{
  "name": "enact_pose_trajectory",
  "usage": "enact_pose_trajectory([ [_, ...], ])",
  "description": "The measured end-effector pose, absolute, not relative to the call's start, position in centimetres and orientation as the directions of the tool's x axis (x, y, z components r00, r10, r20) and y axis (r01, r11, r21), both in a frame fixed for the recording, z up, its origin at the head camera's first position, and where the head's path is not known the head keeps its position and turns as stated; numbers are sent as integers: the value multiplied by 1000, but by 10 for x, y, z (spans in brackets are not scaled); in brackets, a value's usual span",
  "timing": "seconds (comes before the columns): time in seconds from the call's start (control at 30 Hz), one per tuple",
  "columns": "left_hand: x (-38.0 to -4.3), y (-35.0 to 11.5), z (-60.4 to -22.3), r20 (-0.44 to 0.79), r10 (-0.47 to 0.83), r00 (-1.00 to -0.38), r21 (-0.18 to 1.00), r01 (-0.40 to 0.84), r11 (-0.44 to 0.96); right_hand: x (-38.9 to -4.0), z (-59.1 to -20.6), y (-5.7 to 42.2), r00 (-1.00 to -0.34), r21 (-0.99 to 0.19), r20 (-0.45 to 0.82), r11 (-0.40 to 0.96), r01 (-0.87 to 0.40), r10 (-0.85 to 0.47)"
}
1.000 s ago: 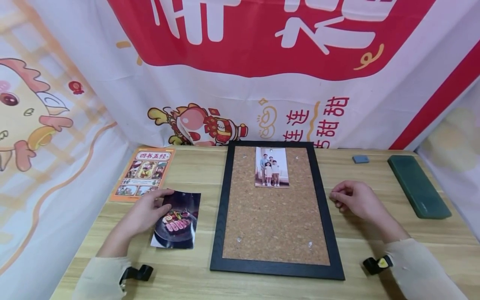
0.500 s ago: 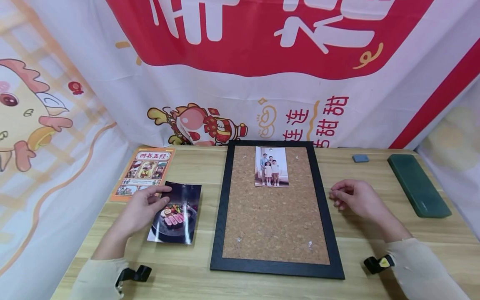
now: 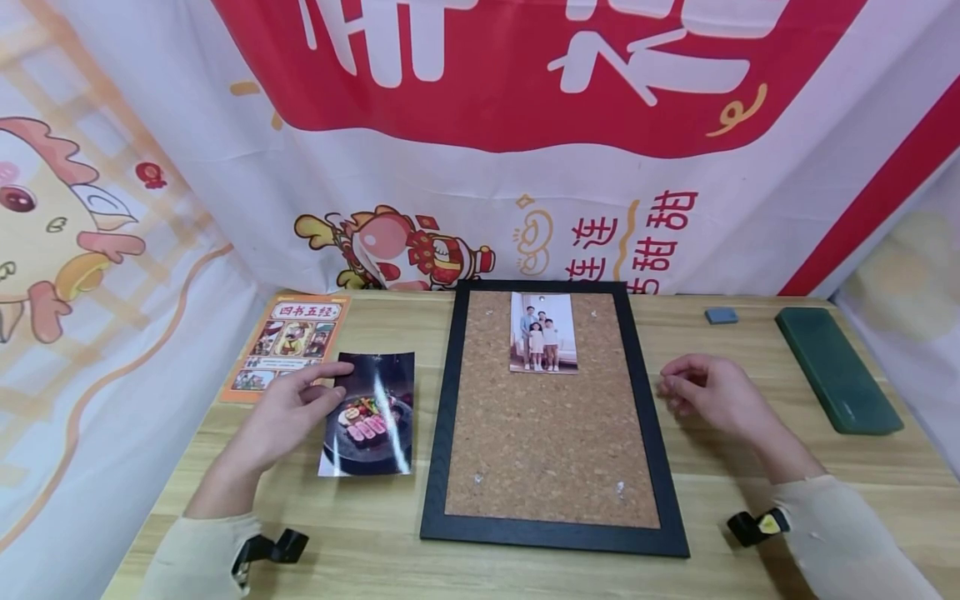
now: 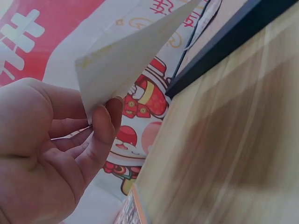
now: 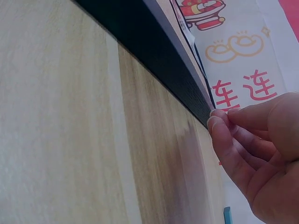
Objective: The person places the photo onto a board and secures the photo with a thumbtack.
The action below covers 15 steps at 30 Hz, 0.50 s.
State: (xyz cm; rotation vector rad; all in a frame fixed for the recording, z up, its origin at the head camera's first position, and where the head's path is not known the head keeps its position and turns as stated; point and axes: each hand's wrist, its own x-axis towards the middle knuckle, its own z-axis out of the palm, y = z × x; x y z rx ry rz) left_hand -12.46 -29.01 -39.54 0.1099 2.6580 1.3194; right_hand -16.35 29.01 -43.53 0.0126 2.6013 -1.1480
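My left hand (image 3: 288,412) pinches the upper left edge of a glossy food photo (image 3: 371,446), which shows sliced meat on a dark plate. In the left wrist view the photo's pale back (image 4: 126,60) is up off the table, held between thumb and fingers. Right of it lies a black-framed cork board (image 3: 555,450). A family photo (image 3: 543,333) is pinned at the board's top. My right hand (image 3: 712,396) stays just right of the frame, thumb and fingertips brought together; whether anything small is between them cannot be seen.
An orange booklet (image 3: 292,333) lies behind my left hand. A small blue block (image 3: 722,316) and a long green case (image 3: 836,371) lie on the right of the wooden table (image 3: 360,550). Several clear pins, such as one pin (image 3: 620,488), stick in the cork. Printed cloth hangs behind.
My left hand has shifted the food photo a little away from me and rightward, and turned it straighter. The right hand has barely moved.
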Motion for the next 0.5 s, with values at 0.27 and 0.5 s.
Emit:
enact_pose_trajectory([
  [0.27, -129, -276, -392, -126, 180, -976, 818, 0, 575, -163, -433, 288, -964, -698, -243, 709, 97, -108],
  [0.5, -135, -260, -393, -129, 202, -971, 838, 2, 546, -165, -429, 283, -965, -695, -241, 712, 99, -102],
])
